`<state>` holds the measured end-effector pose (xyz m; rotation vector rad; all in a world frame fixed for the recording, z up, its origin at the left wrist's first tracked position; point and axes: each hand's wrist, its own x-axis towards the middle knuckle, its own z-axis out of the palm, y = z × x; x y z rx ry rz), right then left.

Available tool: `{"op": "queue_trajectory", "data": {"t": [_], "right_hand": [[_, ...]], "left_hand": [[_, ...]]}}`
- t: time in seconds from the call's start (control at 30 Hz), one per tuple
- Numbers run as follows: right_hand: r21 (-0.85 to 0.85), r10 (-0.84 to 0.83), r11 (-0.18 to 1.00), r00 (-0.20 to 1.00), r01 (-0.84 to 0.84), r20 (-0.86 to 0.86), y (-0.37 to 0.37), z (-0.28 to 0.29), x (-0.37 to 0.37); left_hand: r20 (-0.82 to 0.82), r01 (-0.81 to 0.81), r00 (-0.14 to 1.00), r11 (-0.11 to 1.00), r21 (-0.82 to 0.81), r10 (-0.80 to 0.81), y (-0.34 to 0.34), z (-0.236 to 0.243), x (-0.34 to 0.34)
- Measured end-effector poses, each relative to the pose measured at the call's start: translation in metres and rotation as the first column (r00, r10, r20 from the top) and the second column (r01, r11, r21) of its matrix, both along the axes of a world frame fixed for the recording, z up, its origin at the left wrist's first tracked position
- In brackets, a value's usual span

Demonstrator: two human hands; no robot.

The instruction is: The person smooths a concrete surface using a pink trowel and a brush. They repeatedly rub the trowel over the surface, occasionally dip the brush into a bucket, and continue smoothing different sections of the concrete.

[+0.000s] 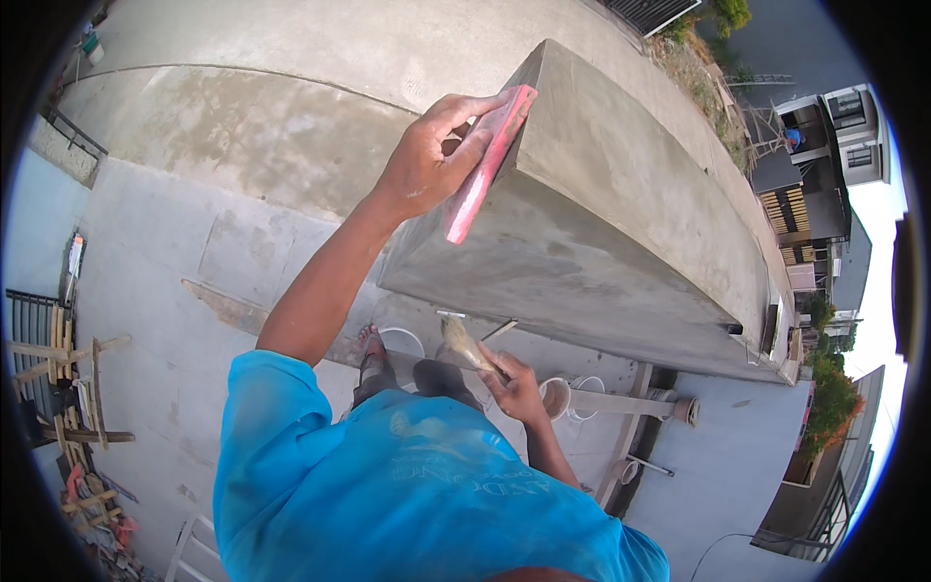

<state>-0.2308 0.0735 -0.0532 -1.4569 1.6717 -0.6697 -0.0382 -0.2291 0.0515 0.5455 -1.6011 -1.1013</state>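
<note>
We see our left hand (424,165) raised high, its grip clamped on a flat red rectangular plastering float (488,160). The float is pressed against the end corner of a long grey cement-rendered wall (621,194), near its upper edge. Our right hand (517,386) is low, just in front of our blue shirt (407,495), with its grip closed around the handle of a small metal trowel (464,341) whose blade points up and to the left. Below, on the concrete floor (165,291), white round buckets (572,396) stand near our bare foot (370,341).
</note>
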Motion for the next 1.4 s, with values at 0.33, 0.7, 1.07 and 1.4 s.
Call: {"op": "queue_trajectory", "data": {"t": [0.33, 0.7, 1.07, 1.4], "right_hand": [[-0.026, 0.057, 0.998, 0.998, -0.057, -0.012, -0.018, 0.011, 0.002], [0.056, 0.052, 0.997, 0.998, -0.054, 0.037, -0.011, -0.004, -0.001], [0.028, 0.075, 0.997, 0.996, -0.077, 0.04, -0.017, 0.004, 0.0], [-0.007, 0.075, 0.997, 0.993, -0.075, 0.086, -0.015, -0.007, 0.0]], "left_hand": [[-0.082, -0.107, 0.99, 0.992, 0.072, 0.112, -0.013, -0.064, 0.041], [-0.047, 0.059, 0.996, 0.967, -0.248, -0.073, 0.01, -0.049, 0.009], [-0.237, -0.079, 0.971, 0.971, -0.226, 0.024, -0.019, -0.008, 0.014], [0.14, 0.096, 0.987, 0.99, -0.102, -0.081, 0.042, -0.133, 0.029]]}}
